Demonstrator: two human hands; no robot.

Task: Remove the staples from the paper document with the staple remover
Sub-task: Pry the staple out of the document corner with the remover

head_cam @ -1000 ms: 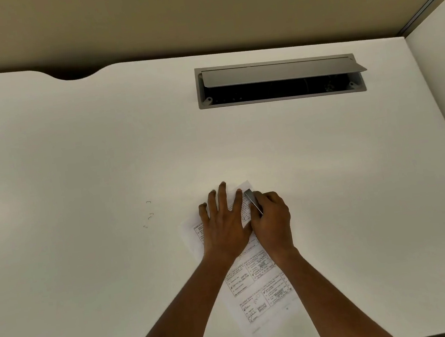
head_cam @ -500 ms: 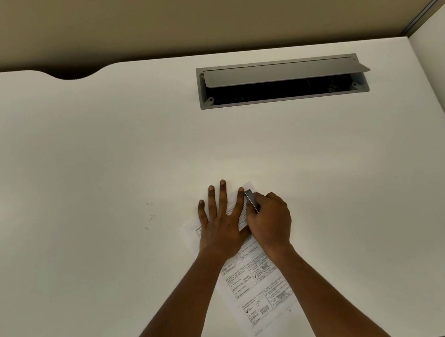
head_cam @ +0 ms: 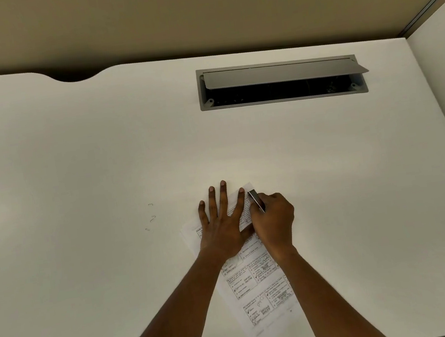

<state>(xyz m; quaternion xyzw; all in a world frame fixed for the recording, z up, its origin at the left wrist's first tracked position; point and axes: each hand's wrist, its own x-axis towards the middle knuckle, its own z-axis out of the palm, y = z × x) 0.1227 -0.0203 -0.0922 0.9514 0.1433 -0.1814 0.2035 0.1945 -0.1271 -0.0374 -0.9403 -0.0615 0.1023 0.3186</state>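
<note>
From the head view, my left hand (head_cam: pixel 223 224) lies flat and spread, pinning the paper document (head_cam: pixel 259 282) to the surface (head_cam: pixel 75 173). My right hand (head_cam: pixel 275 220) grips the staple remover (head_cam: pixel 256 200) at the top corner. Next, I judge, it must slide under a staple I cannot see.

**Single head view, looking down and forward over desk**

Worn at head height, aimed forward and down across white desk (head_cam: pixel 73 159). Wide-angle, edges bowed. Grey cable hatch (head_cam: pixel 282 81) in upper right, near far desk edge; tan wall behind hatch. Forearms entering from bottom edge, well nearer than hatch. No second view, no overlap.
</note>
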